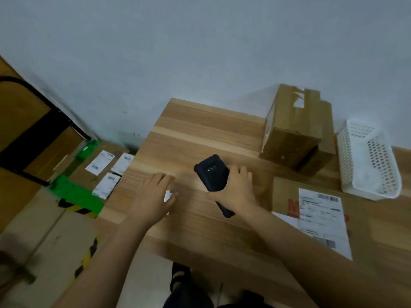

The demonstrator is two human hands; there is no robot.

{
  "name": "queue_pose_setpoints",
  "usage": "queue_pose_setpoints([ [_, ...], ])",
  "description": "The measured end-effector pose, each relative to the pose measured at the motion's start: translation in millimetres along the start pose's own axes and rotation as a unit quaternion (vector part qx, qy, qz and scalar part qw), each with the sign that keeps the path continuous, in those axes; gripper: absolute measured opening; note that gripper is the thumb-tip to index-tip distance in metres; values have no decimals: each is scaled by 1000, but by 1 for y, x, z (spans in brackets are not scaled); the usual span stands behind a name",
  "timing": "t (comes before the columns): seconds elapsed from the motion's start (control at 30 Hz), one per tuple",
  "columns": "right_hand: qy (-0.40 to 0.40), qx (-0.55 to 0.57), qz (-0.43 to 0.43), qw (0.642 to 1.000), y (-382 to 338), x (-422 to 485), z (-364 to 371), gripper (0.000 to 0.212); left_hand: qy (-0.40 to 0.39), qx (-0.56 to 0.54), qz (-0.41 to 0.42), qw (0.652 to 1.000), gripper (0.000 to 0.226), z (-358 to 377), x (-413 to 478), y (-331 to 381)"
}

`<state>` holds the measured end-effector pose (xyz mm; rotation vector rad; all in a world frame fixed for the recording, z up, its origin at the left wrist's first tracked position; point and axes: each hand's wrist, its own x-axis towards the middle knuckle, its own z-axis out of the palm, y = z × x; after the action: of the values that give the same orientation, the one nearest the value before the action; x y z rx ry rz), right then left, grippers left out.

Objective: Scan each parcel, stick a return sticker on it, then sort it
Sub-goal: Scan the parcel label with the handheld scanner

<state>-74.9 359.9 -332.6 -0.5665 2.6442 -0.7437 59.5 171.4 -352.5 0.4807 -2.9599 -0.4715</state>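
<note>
While right hand (238, 192) grips scanner (213, 174), prob for the parcel (375, 230) nearby, left hand (153, 196) w/ fingers apart covers a sticker (167, 195) imo.

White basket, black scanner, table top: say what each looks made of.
White basket: likely moulded plastic, matt, its walls pierced by regular rows of holes. Black scanner: seemingly hard plastic or a rubbery casing, dull, with rounded bumper corners. Table top: wood or wood-look laminate, smooth, with pale and darker grain bands; which one cannot be told.
</note>
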Motion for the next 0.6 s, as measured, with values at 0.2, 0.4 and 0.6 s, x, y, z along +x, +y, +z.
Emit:
queue_pose_setpoints([
  [0.2, 27, 25, 138, 990, -10, 16, 81, 71, -79, -6, 5, 997, 40, 31, -9, -79],
  [0.4, 44, 12, 209, 977, -12, 19, 116, 67, -116, -58, 9, 992, 60, 44, -14, -115],
  [0.6, 72, -61, 146, 985, -26, 15, 124, 78, -115, -101, 18, 988, 64, 54, -16, -128],
])
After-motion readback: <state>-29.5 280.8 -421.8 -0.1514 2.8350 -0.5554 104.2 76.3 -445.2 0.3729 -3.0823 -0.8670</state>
